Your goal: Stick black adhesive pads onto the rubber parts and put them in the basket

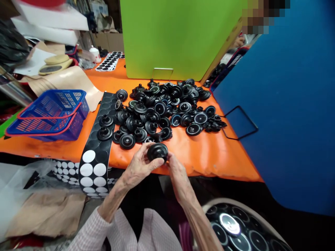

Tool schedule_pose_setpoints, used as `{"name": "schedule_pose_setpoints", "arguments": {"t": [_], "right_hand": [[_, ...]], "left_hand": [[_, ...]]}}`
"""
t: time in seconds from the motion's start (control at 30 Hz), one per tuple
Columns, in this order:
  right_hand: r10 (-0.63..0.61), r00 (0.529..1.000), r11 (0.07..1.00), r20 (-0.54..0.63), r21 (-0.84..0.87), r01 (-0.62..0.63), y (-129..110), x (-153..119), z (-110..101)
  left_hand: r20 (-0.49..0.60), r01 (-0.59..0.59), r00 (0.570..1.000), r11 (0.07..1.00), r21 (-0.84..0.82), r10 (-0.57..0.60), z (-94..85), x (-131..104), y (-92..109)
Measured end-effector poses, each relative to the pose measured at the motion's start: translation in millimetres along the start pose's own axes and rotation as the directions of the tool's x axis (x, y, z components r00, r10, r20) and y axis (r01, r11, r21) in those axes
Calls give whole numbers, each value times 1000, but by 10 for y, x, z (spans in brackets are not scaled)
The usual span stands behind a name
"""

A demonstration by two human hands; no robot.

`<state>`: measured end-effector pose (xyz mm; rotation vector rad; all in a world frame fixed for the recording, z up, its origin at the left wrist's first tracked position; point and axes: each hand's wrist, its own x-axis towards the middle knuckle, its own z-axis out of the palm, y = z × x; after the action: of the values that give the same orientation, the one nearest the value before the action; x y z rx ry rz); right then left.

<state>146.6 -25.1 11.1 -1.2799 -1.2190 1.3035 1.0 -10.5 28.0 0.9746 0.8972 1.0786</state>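
Note:
A black ridged disc with a raised centre is held up above the front edge of the orange table. My left hand is closed on it, thumb across its lower face and fingers around the left rim. My right hand grips the right rim, its fingertips partly hidden behind the disc. Just beyond lies a heap of similar black discs, some stem up, some flat face up. To the left, a black strip with rows of circles hangs over the edge; two discs stand on it.
Blue baskets with red rims stand at the left. A green board rises behind the heap, a blue panel at the right. Low at the right, a round container holds more discs. A person is partly visible behind the panels.

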Motion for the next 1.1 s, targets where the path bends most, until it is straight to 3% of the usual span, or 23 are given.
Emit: {"name": "schedule_pose_setpoints", "arguments": {"t": [0.13,0.27,0.47,0.63,0.73,0.8,0.87,0.97,1.1], "right_hand": [[3,999,1000,35,31,-4,-33,23,-20],[0,1000,983,2,182,0,-24,-6,65],[69,997,955,39,287,-78,-79,-27,139],[66,997,971,-27,233,-58,-81,-71,167],[7,1000,989,16,146,-9,-115,-47,139],[-52,997,998,54,32,51,-161,70,65],[-130,991,986,-31,-107,126,-199,298,-51],[-292,928,889,-231,-423,174,-202,803,-238],[-317,936,788,-155,-592,169,-137,1436,-373]], "left_hand": [[46,69,997,997,20,-69,-59,29,112],[-19,23,1000,999,-48,-24,-34,7,74],[8,-48,999,972,232,47,-82,-30,14],[-5,-92,995,943,319,98,-98,-100,-20],[-9,-96,995,953,287,102,-82,-95,-17],[-10,-97,994,956,276,104,-97,-16,27],[-71,-114,987,933,341,147,-134,139,103],[-184,-120,940,781,612,288,-198,457,228],[-171,-76,855,443,893,490,-238,799,288]]}}
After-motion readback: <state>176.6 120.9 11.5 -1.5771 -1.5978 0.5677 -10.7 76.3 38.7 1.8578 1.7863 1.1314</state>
